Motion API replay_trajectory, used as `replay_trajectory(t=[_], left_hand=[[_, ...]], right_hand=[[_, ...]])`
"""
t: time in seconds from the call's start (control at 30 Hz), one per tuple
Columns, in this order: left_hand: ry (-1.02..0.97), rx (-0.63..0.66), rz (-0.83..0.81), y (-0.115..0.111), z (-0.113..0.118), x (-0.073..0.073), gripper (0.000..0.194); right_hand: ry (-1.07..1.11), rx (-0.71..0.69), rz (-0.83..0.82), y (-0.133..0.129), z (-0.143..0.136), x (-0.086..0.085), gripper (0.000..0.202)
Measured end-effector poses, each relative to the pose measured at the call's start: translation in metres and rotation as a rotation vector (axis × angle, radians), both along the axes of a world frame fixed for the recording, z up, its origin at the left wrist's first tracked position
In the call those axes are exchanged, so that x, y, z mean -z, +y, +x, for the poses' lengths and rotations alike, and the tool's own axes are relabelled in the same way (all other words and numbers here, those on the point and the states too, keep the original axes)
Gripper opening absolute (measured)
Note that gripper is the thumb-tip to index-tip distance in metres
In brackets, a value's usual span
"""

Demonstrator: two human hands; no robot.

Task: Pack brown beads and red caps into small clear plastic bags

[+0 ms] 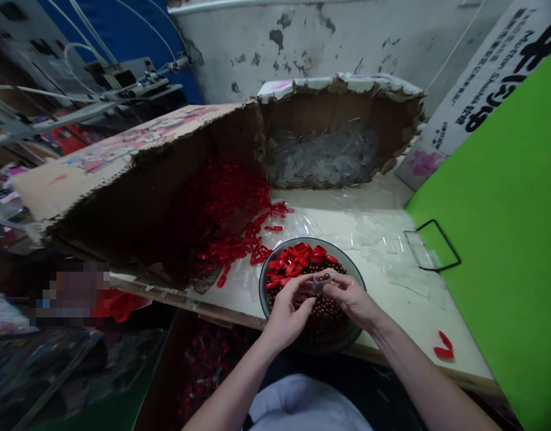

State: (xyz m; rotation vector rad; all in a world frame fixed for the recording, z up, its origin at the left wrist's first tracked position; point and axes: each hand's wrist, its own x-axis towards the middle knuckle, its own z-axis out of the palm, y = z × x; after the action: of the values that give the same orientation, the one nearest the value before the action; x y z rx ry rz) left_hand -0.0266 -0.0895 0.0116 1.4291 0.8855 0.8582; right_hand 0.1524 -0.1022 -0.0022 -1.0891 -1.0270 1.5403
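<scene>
Head view: the left hand (287, 311) and right hand (354, 301) grasp a small clear plastic piece (321, 286) between their fingers, a brown bead (323, 277) at its top. Below both hands sits a bowl (351, 261) of brown beads (327, 310), with red pieces (293, 261) heaped just beyond the left hand.

Beads (327, 314) in bowl (351, 262) — box (320, 111) behind

Red pieces (293, 263); dark brown beads (327, 311); grey bowl (356, 269); pale cream tabletop (387, 311); bright green panel (504, 227); white wall (369, 30), patched grey.
</scene>
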Motion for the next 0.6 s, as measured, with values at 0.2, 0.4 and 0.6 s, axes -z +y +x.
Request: replay_trajectory(t=[0.2,0.4,0.6], left_hand=[[-0.194,-0.054,-0.121,0.008,0.009,-0.024,0.034],[-0.269,-0.047,-0.291,0.011,0.004,-0.031,0.027],[-0.287,-0.096,-0.334,0.013,0.002,-0.016,0.026]], right_hand=[[-0.05,-0.022,0.032,0.005,-0.004,-0.032,0.034],[-0.074,0.003,0.094,0.003,-0.005,-0.046,0.039],[-0.174,-0.072,0.086,0.003,-0.002,-0.038,0.042]])
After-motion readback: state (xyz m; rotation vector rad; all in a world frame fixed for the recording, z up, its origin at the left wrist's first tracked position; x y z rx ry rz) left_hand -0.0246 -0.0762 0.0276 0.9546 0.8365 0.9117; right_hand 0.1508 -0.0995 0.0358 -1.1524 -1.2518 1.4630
